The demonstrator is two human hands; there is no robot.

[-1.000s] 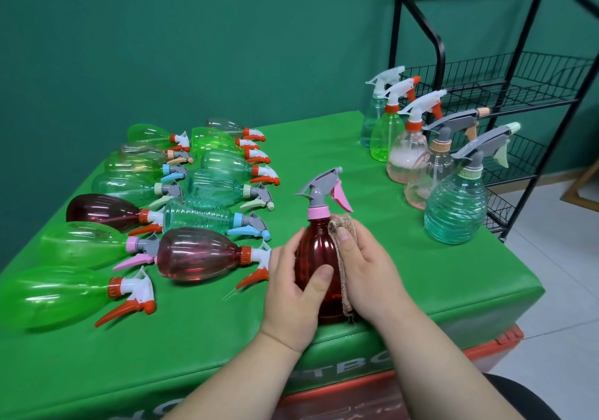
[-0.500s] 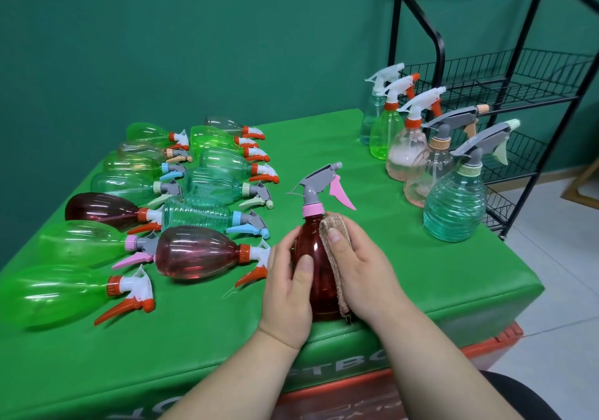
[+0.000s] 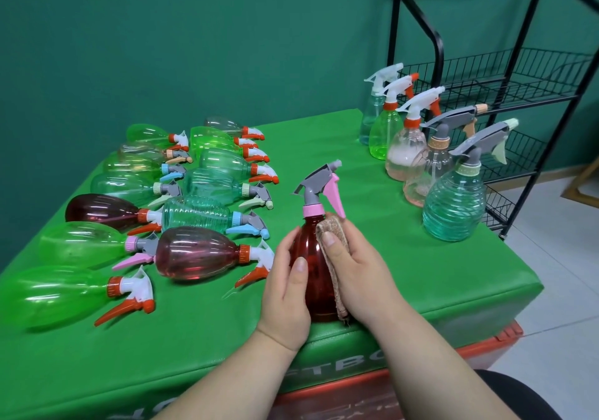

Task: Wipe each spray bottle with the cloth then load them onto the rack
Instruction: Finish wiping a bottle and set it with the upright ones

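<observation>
**Q:** Where is the red bottle (image 3: 311, 277)?

**A:** It stands upright at the near edge of the table (image 3: 405, 277), between the two hands. Its grey and pink trigger head points to the right.

**Q:** How do the fingers of the left hand (image 3: 285, 290) lie?

**A:** They are curled round the bottle's left side, close together. The thumb (image 3: 299, 267) lies flat on the front of the red body. The fingertips behind the bottle are hidden.

**Q:** And the right hand (image 3: 359, 270)?

**A:** It holds the cloth (image 3: 335, 228) against the bottle's right side. The thumb (image 3: 329, 239) presses the folded top of the cloth just below the pink collar. A strip of cloth hangs down along the palm to the bottle's base. The remaining fingers wrap behind and cannot be seen fully.

**Q:** What surrounds the work?

**A:** The lying bottles (image 3: 194, 251) are in rows on the left of the table, triggers pointing right. The nearest, a dark red one, lies just beside the left hand. The upright bottles (image 3: 453, 205) form a line at the far right corner, next to the black wire rack (image 3: 518, 93).
</observation>
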